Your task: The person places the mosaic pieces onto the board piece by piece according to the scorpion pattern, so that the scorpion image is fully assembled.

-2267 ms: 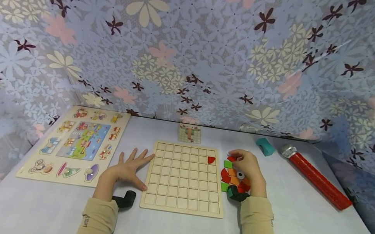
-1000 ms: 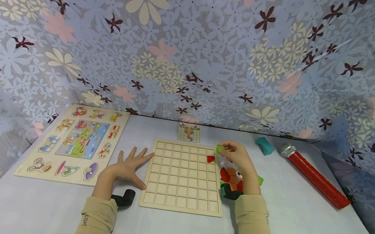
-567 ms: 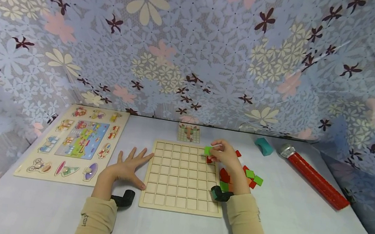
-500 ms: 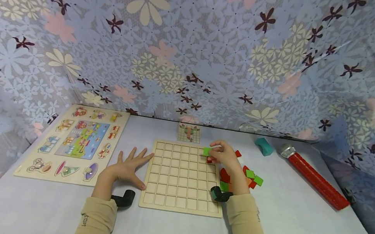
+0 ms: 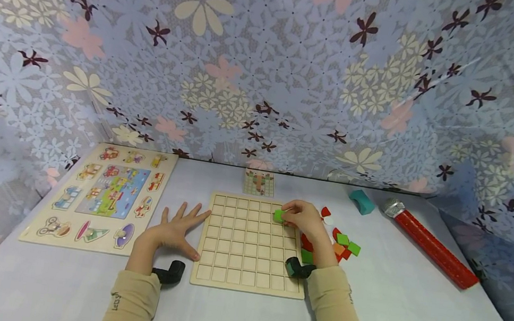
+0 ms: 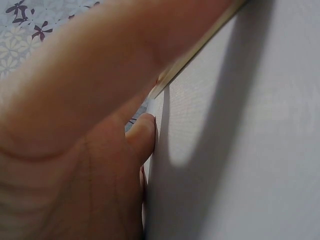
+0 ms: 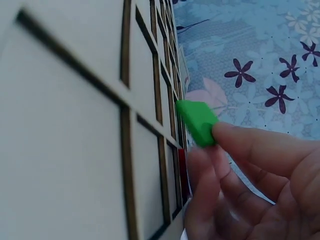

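Observation:
A wooden grid board (image 5: pixel 251 248) lies flat in the middle of the table. Over its upper right cells my right hand (image 5: pixel 305 221) pinches a green square tile (image 5: pixel 278 215) between thumb and fingers. The right wrist view shows the green tile (image 7: pixel 199 121) tilted at the grid, close to a red tile (image 7: pixel 183 170) sitting in a cell. That red tile is hidden behind the hand in the head view. My left hand (image 5: pixel 173 233) lies with spread fingers at the board's left edge, its thumb and index fingertip touching the edge.
Loose red, green and orange tiles (image 5: pixel 342 239) are scattered right of the board. A small pattern card (image 5: pixel 259 183) lies behind it. Further right are a teal curved block (image 5: pixel 362 202) and a red microphone (image 5: pixel 431 246). A wooden picture puzzle (image 5: pixel 100 197) lies left.
My right hand let go of a red piece, picked up the green tile from the pile and carried it left over the board, then slightly nearer. My left hand has stayed put.

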`<state>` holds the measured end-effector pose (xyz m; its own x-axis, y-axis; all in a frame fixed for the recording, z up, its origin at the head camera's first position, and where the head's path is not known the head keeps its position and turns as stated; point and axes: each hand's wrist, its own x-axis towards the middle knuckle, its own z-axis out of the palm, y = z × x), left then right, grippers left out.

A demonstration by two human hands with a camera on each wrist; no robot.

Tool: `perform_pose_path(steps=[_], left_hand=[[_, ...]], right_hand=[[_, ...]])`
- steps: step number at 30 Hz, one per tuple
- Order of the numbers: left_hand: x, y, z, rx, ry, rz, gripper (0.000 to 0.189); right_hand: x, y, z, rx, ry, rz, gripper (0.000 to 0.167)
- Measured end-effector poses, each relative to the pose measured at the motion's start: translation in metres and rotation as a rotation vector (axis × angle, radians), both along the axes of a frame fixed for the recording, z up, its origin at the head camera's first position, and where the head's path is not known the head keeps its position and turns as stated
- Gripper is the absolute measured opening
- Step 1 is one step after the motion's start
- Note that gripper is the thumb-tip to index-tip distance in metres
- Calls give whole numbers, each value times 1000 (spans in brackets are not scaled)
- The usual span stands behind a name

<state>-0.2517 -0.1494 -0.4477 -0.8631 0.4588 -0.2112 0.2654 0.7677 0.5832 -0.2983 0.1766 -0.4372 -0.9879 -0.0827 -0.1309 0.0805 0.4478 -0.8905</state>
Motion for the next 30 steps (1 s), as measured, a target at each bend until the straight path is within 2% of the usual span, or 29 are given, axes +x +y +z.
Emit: perform_pose_path(steps=[13,22,30], left_hand=[[0,-1,-1,-1,5,-3,112],[-1,-1,-1,8,9,-11,111],[0,-1,-1,17,5,-10,111]], right_hand=[[1,-3,-3,115,65,-14,14],[1,-4,-3,177,50,16,14],[1,-3,-4,259,51,9,17]])
